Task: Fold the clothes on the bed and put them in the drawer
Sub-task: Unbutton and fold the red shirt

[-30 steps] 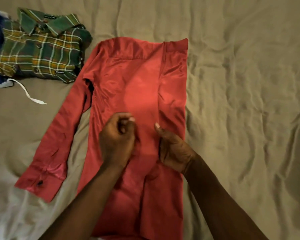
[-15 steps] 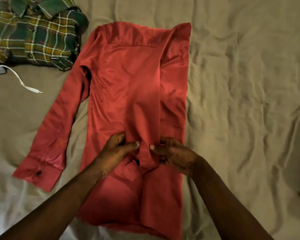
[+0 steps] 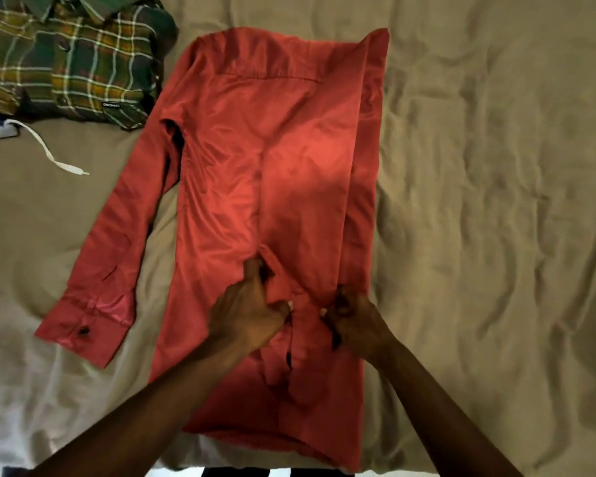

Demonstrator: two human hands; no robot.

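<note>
A red satin shirt (image 3: 255, 149) lies face down on the beige bed sheet (image 3: 496, 166), its collar end far from me. Its right side is folded over the back, and that sleeve runs down the middle. The other sleeve (image 3: 117, 242) stretches out to the lower left, ending in a buttoned cuff. My left hand (image 3: 248, 311) pinches the folded sleeve's cuff from the left. My right hand (image 3: 351, 315) grips the same cuff from the right, fingers curled in the cloth.
A folded green plaid shirt (image 3: 69, 60) lies at the top left, next to dark blue cloth and a white drawstring (image 3: 49, 149). Wrinkled sheet spreads to the right of the red shirt. The bed's near edge runs along the bottom.
Both hands moved down the shirt toward me and closed on the cuff of the folded sleeve. A second ago they hovered above the shirt's middle.
</note>
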